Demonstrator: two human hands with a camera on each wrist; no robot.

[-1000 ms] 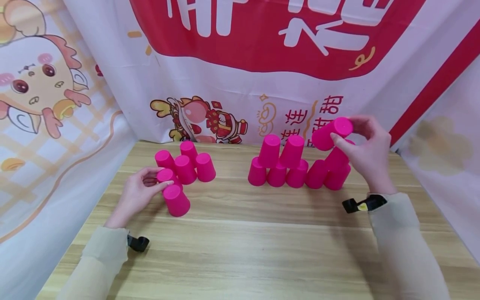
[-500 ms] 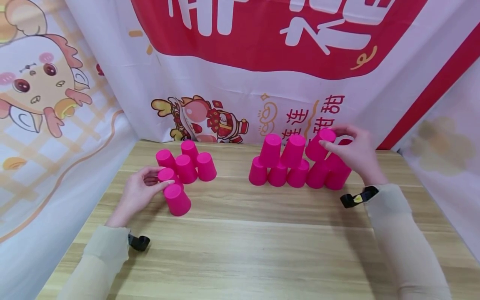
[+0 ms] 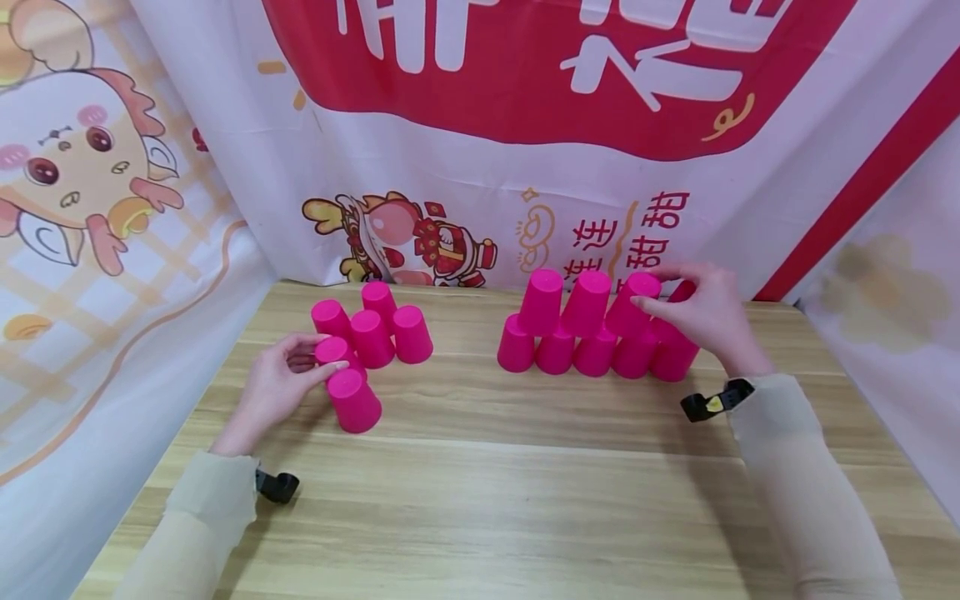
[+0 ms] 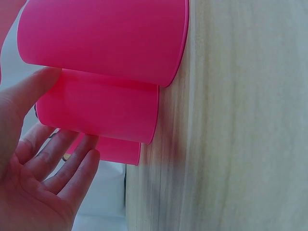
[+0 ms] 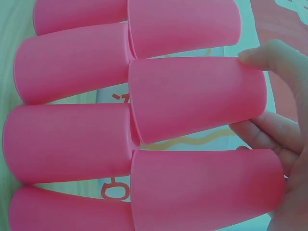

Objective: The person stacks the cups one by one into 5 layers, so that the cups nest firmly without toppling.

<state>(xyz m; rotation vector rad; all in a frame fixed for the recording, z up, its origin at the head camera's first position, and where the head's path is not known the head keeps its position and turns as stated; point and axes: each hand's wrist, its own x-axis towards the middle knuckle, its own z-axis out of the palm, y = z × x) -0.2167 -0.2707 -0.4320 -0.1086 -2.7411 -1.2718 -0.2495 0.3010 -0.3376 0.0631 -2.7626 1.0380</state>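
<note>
Upside-down pink cups stand in two groups. My right hand (image 3: 705,312) pinches the base of a pink cup (image 3: 630,307) in the upper row at right. In the right wrist view this held cup (image 5: 197,98) has its rim across two lower cups; the end upper cup (image 5: 207,187) sits beside it, near my palm. At left, my left hand (image 3: 281,379) holds a pink cup (image 3: 332,350) between thumb and fingers. The left wrist view shows this gripped cup (image 4: 101,106) standing on the table, with a nearer cup (image 4: 106,38) overlapping it.
A lower row of several cups (image 3: 516,346) supports the upper row. Several loose cups (image 3: 371,340) stand behind my left hand, and one cup (image 3: 355,404) stands in front of it. A printed cloth (image 3: 450,150) hangs behind the wooden table (image 3: 480,500).
My right hand has lowered its cup leftward onto the lower row, between the neighbouring upper cups. My left hand has stayed in place on its cup.
</note>
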